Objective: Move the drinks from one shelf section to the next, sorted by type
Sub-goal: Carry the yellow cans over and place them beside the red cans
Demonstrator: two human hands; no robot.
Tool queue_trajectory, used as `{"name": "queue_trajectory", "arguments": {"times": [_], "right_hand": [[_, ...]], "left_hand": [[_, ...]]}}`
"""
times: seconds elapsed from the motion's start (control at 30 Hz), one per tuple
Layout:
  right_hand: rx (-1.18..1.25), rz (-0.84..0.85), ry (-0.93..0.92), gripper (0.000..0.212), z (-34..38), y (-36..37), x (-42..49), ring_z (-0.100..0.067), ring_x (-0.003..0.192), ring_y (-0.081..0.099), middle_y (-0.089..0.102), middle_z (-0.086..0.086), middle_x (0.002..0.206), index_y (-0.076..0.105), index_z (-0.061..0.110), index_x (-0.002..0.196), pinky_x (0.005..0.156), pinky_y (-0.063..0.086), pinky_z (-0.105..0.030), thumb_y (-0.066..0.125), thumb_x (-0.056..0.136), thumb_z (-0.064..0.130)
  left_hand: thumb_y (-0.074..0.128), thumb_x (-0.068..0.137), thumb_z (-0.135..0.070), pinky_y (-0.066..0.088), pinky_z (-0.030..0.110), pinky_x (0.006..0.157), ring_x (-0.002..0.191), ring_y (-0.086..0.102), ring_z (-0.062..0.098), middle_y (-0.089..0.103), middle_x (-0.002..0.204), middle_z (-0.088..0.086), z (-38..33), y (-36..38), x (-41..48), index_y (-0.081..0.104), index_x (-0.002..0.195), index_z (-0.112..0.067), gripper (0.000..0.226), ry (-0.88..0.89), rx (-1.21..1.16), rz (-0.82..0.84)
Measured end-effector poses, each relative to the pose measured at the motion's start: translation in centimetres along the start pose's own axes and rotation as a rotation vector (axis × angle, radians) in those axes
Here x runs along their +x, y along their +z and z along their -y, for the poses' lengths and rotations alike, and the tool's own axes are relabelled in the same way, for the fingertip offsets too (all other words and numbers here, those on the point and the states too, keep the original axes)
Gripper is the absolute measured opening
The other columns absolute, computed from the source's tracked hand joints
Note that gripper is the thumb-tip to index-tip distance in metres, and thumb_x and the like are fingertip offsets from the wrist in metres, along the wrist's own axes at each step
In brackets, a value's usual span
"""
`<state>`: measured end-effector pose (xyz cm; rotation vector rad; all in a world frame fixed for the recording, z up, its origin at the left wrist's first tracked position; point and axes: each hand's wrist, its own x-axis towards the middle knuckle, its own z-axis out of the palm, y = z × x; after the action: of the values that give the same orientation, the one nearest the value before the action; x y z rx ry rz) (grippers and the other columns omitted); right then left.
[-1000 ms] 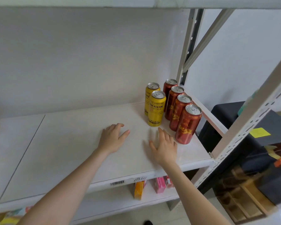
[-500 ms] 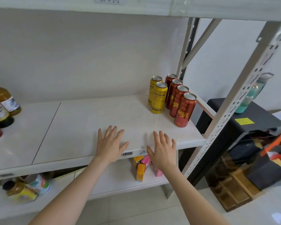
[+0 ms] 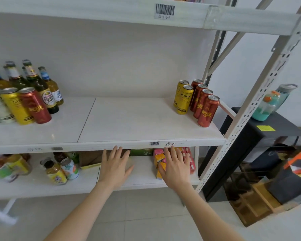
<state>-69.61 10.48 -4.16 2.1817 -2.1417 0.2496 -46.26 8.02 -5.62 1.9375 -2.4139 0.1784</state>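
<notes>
My left hand [image 3: 116, 166] and right hand [image 3: 175, 169] hover flat in front of the rack, just below the front edge of the white middle shelf [image 3: 137, 122]. The fingers [image 3: 119, 153] are straight and spread apart, holding nothing. On the shelf's right section two tall yellow metal cans [image 3: 182, 97] stand upright beside a row of four red metal cans [image 3: 205, 105]. Well apart on the left section, capped glass bottles [image 3: 33, 80] stand behind three mixed cans [image 3: 16, 108].

Bare left grip [image 3: 115, 168] and bare right grip [image 3: 176, 169] on bare, slim forearms [image 3: 82, 211]
</notes>
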Motion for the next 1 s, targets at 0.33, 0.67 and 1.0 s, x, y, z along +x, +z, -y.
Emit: {"name": "queue_trajectory", "arguments": {"times": [0.33,0.67,1.0], "right_hand": [[-0.008,0.08,-0.109,0.071,10.4,0.5,-3.7,-0.032,0.149,0.011,0.012,-0.008,0.163,0.012,0.024,0.154,0.116,0.009,-0.059,0.03,0.095,0.059],[0.037,0.102,-0.147,0.071,25.6,2.0,-4.8,-0.029,0.15,0.008,0.007,-0.006,0.164,0.008,0.025,0.155,0.116,0.01,-0.057,0.027,0.096,0.059],[0.055,0.064,-0.177,0.071,40.2,2.6,-3.1,-0.026,0.149,0.012,0.012,-0.005,0.163,0.01,0.025,0.154,0.117,0.011,-0.056,0.026,0.095,0.06]], "left_hand": [[0.026,0.1,-0.058,0.006,0.047,0.122,0.152,0.009,0.026,0.018,0.164,0.008,7.5,-0.5,-9.7,0.027,0.153,-0.024,0.063,-0.096,-0.038,0.035],[0.034,0.099,-0.056,0.018,0.049,0.12,0.15,0.017,0.028,0.027,0.161,0.01,22.8,-1.5,-16.0,0.033,0.15,-0.024,0.061,-0.177,-0.028,0.006],[0.038,0.097,-0.057,0.021,0.052,0.119,0.149,0.022,0.03,0.031,0.159,0.013,37.1,-1.8,-18.6,0.036,0.15,-0.021,0.063,-0.212,-0.025,-0.01]]}}
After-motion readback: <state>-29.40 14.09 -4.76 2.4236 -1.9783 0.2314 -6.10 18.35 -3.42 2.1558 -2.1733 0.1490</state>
